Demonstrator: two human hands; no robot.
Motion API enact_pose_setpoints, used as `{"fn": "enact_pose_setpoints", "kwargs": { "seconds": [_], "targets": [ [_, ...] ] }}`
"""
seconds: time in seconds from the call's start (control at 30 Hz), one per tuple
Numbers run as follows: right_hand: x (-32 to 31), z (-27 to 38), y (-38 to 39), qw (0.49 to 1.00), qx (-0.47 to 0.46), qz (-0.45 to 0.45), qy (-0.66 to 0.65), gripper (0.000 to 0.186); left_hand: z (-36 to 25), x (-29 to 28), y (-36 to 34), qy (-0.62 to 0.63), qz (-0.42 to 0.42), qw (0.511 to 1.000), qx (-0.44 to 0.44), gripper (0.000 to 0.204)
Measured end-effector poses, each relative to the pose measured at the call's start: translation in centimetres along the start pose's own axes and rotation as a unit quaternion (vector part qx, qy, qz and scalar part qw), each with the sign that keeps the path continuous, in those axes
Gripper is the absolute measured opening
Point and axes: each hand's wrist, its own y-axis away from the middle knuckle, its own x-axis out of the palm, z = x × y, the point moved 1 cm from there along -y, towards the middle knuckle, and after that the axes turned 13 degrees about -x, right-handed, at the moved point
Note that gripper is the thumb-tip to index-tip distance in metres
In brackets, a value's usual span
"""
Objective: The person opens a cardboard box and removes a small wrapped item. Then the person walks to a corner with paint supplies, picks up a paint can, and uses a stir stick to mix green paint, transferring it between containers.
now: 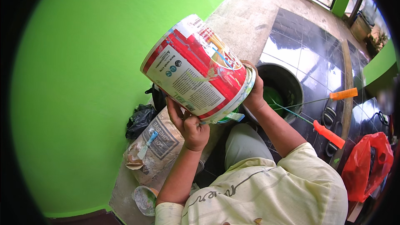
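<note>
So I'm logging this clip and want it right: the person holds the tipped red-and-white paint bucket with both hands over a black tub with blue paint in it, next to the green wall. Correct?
Not quite: the paint in the black tub is green, not blue, as the head view shows. The rest holds: the left hand and right hand hold the tipped red-and-white paint bucket over it, next to the green wall.

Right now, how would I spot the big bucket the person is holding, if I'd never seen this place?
Find the bright green wall on the left. Beside it, tipped on its side above a black tub with green paint inside, is the paint bucket, gripped by the left hand and right hand. It alone is red and white, with a printed label and paint drips.
</note>
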Motion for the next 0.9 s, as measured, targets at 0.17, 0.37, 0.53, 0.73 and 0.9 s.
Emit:
{"fn": "enact_pose_setpoints", "kwargs": {
  "seconds": [0.17, 0.37, 0.53, 0.73, 0.9],
  "targets": [
    [0.0, -0.1, -0.2, 1.0, 0.002, -0.002, -0.013, 0.063, -0.4, -0.2, -0.4, -0.003, 0.004, 1.0, 0.007, 0.033],
    [0.3, 0.0, -0.4, 0.997, 0.033, -0.014, -0.062, 0.061, -0.4, -0.5, -0.7, -0.007, 0.005, 1.0, 0.011, 0.033],
    [0.5, -1.7, 0.6, 0.993, 0.094, -0.011, -0.075, 0.062, -0.8, -0.5, -0.8, 0.016, -0.001, 1.0, 0.01, 0.025],
    [0.5, -1.3, 0.3, 0.994, 0.087, -0.006, -0.069, 0.063, -0.7, -0.7, -0.9, -0.016, -0.002, 1.0, 0.027, 0.032],
    [0.3, -1.1, -0.2, 0.995, 0.074, -0.008, -0.065, 0.06, -0.7, -0.4, -1.1, -0.009, -0.004, 1.0, 0.025, 0.03]
  ]
}}
